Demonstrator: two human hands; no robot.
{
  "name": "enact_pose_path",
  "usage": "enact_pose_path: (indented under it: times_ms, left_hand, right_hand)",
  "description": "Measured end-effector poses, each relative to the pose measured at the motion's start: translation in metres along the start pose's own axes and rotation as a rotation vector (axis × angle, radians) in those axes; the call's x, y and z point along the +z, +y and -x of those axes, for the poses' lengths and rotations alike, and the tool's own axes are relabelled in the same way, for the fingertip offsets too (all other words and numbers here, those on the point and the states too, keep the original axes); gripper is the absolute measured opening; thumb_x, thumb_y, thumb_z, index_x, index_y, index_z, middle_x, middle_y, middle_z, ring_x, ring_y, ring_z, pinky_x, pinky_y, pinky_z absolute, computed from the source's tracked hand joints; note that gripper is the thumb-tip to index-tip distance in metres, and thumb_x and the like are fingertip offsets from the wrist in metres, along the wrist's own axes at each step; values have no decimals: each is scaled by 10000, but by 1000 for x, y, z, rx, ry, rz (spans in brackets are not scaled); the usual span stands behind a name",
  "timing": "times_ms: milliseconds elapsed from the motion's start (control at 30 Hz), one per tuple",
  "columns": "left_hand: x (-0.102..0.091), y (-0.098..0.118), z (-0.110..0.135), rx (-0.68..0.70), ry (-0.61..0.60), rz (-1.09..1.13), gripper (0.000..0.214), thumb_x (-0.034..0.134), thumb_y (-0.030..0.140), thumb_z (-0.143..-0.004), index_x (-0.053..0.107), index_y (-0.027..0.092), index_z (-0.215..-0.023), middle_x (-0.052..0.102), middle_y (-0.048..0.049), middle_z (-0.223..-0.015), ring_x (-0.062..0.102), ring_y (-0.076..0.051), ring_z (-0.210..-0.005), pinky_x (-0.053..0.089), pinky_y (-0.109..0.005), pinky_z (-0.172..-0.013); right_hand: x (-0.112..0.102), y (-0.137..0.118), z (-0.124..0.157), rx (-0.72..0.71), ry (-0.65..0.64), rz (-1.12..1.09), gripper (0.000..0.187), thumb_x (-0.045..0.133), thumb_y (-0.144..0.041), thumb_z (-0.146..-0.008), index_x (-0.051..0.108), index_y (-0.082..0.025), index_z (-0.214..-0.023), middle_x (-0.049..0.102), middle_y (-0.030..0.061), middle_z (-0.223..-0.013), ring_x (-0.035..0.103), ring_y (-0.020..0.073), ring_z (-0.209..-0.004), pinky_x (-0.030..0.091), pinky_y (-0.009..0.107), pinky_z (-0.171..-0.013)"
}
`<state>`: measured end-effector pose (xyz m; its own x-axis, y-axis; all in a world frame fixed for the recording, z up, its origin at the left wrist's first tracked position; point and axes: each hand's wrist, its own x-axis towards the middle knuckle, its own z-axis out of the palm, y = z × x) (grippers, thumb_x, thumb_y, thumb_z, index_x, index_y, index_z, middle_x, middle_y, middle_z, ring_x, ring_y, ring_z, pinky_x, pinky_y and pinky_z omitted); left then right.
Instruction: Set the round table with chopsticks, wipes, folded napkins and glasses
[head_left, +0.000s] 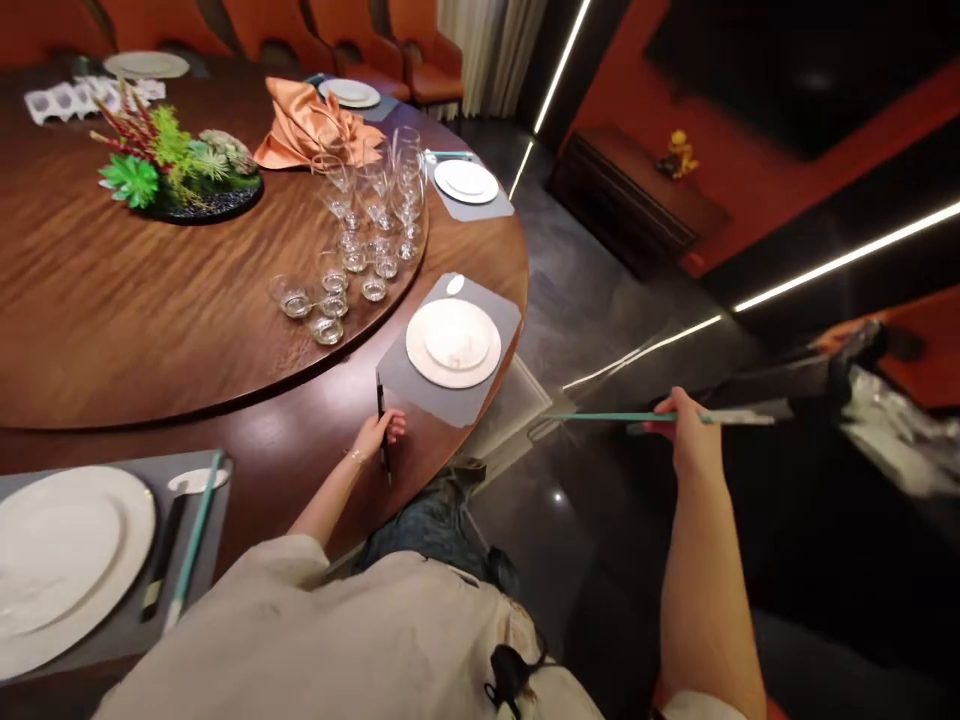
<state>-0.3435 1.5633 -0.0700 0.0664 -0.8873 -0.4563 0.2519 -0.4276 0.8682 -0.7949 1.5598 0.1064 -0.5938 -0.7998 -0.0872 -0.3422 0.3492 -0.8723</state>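
Observation:
My left hand [381,432] is closed around black chopsticks [380,392] at the table edge, their far end by the corner of a grey placemat [397,380]. On that mat sit stacked white plates [454,342] and a small white rest [455,285]. Out to the right, over the dark floor, my right hand [686,420] grips a slim teal-and-white stick [615,416], apparently wrapped. At the lower left, a similar teal stick [196,535] and black chopsticks [165,550] lie across a white rest [187,482] beside larger stacked plates [127,560].
Several clear glasses [334,300] stand on the turntable [187,330]. Near them are a folded orange napkin [300,125] and a plant centrepiece [180,175]. Orange chairs [435,70] line the far side. A dark cabinet [637,190] stands by the wall.

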Motion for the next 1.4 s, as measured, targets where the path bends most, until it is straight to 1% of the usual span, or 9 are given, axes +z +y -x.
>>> enact_pose_path:
  times_ms: [133,333,533,633,700,867,1033,1200,1400]
  left_hand:
    - [51,4,-40,-76,143,114,349,698,494,-748,644,150,-718,669,-55,-605,610,-115,-465,402,-169,-401]
    - [108,27,-37,-103,382,259,467,736,566,-654,664,126,-792,692,-78,-723,633,-125,-535,444,-187,-444]
    - [125,19,7,-45,1072,450,351,692,449,-677,646,144,-845,669,-20,-738,596,-79,-533,432,-167,-473]
    - [151,16,27,19,1429,594,258,655,366,-685,627,159,-837,637,19,-721,555,-54,-524,407,-159,-478]
    - [178,17,30,54,1589,692,237,644,345,-677,614,166,-830,613,36,-708,524,-42,-516,381,-157,-471]
    - [241,28,0,57,1652,813,301,686,371,-618,611,163,-823,594,39,-673,496,-38,-497,338,-165,-452]
    - [276,31,-33,88,1619,869,344,714,402,-604,621,153,-824,607,36,-653,499,-35,-469,320,-168,-439]
    - [282,33,-45,97,1558,911,307,722,364,-614,630,147,-811,612,38,-642,505,-40,-453,325,-172,-426]
    - [262,45,-49,105,1452,825,258,710,359,-681,639,145,-807,622,22,-664,502,-36,-458,319,-166,-429]
  right_hand:
    - [56,-50,-100,-84,-442,24,333,530,-521,-784,464,-237,-623,531,-1,-607,596,165,-548,541,320,-576]
    - [206,-67,-186,-882,-803,648,148,457,-331,-908,513,-204,-856,607,75,-909,550,179,-791,469,297,-770]
    - [331,-37,-247,-1534,-1119,1032,213,363,-149,-945,575,-141,-957,593,148,-1033,512,250,-986,386,354,-936]
    - [363,-20,-277,-1786,-1179,1076,251,349,-115,-938,592,-113,-1001,590,165,-1057,512,271,-1041,358,385,-991]
    - [372,-12,-295,-1851,-1221,1083,242,369,-100,-931,594,-111,-1019,589,169,-1085,514,272,-1085,348,399,-1016]
    - [368,-3,-317,-1770,-1387,1064,246,397,-119,-941,554,-131,-1131,581,175,-1179,523,258,-1163,388,384,-993]
    - [354,3,-298,-1168,-1154,1271,344,369,-365,-992,472,-105,-1192,638,177,-1037,665,250,-898,485,334,-751]
    - [348,17,-280,-982,-1075,1202,279,383,-308,-987,460,-140,-1196,630,151,-1109,683,233,-904,492,317,-731]
    - [348,28,-280,-923,-1009,1102,280,439,-255,-952,460,-160,-1214,583,135,-1178,642,222,-994,486,301,-757]
